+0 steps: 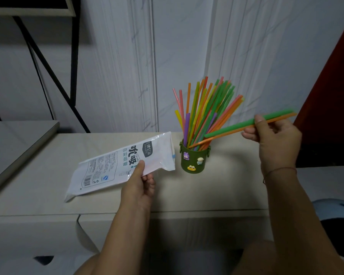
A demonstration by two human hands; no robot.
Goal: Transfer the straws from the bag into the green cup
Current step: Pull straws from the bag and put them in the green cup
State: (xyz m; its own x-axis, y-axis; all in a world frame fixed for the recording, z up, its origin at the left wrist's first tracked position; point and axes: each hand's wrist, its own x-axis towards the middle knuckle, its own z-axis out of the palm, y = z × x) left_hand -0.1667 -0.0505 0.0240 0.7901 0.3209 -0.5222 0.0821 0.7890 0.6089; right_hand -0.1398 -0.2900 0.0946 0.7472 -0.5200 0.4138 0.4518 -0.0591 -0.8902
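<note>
A green cup (193,160) with small cartoon stickers stands on the desk, holding several coloured straws (205,108) that fan upward. My right hand (274,139) pinches a green straw and an orange straw (236,129) to the right of the cup. Their lower tips point toward the cup's rim, and the orange tip lies at the rim. My left hand (139,185) grips the lower edge of a white plastic straw bag (115,167), which lies slanted left of the cup with its mouth toward the cup.
The pale desk (226,187) runs under everything, with a drawer front below its near edge. A white panelled wall stands behind. A black metal frame (48,66) rises at the back left. A dark red panel (330,96) fills the right edge.
</note>
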